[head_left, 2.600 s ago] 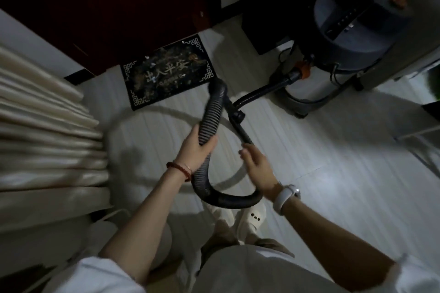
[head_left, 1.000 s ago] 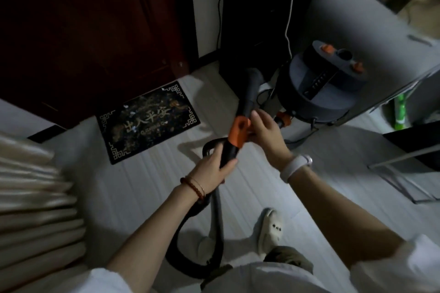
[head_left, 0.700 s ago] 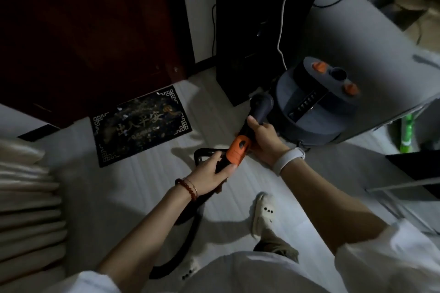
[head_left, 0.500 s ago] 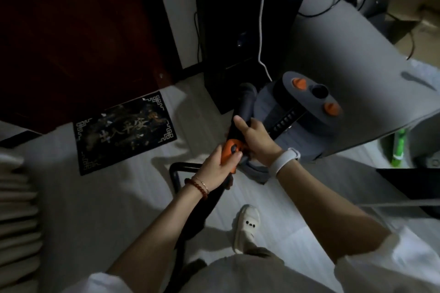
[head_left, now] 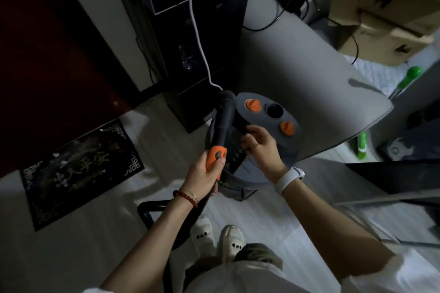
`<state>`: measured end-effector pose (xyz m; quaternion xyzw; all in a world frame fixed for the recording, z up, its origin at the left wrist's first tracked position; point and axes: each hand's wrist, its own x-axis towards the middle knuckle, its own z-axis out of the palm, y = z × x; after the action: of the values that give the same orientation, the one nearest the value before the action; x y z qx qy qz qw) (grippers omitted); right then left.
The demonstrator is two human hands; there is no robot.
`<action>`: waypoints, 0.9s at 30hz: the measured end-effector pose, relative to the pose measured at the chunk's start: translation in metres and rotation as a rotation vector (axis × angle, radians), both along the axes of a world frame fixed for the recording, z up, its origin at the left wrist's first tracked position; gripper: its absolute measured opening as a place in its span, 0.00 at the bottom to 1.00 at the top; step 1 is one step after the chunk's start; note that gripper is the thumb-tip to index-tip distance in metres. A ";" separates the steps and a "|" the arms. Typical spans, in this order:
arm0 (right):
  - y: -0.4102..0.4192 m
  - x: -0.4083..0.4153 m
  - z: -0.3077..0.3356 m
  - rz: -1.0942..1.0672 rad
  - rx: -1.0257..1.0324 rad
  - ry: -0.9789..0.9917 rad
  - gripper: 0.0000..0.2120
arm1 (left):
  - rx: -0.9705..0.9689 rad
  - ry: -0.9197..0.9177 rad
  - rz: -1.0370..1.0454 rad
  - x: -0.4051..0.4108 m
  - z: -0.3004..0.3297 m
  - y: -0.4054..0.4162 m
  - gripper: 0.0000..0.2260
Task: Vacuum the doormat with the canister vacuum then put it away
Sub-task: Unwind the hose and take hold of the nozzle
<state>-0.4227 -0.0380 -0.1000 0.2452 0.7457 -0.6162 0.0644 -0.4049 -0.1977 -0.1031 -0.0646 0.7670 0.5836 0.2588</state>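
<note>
Now left hand (head_left: pixel 204 173) grips the orange hose handle (head_left: pixel 216 156), dark nozzle pointing up and away beside the canister vacuum (head_left: pixel 266 123). Right hand (head_left: pixel 262 147), fingers loosely curled, touches the canister's side, nearer it. Doormat (head_left: pixel 81 171) lies well left on the floor.

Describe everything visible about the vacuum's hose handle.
The hose handle is a dark, plastic-looking tube with an orange collar at its lower end. It points up and away from the person, its rounded open tip beside the grey canister's top. The left hand grips it at the collar, thumb on the orange part. The right hand is close beside it; contact is unclear. Black hose trails below to the floor.
</note>
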 end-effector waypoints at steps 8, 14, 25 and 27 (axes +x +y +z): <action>0.114 0.013 -0.051 0.044 0.533 -0.041 0.13 | 0.013 -0.024 0.045 -0.028 -0.010 0.044 0.02; 0.189 -0.040 -0.084 0.592 0.703 -0.007 0.14 | -0.040 -0.056 0.200 -0.033 -0.041 0.089 0.06; 0.206 -0.062 -0.094 0.797 0.649 0.128 0.08 | -0.167 -0.011 0.412 -0.048 -0.063 0.136 0.03; 0.205 -0.061 -0.097 0.792 0.668 0.147 0.08 | -0.140 -0.025 0.422 -0.050 -0.064 0.140 0.03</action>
<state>-0.4839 0.1667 -0.1968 -0.0922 0.9398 -0.2885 0.1582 -0.4545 -0.0582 -0.1674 -0.2485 0.7720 0.5692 0.1355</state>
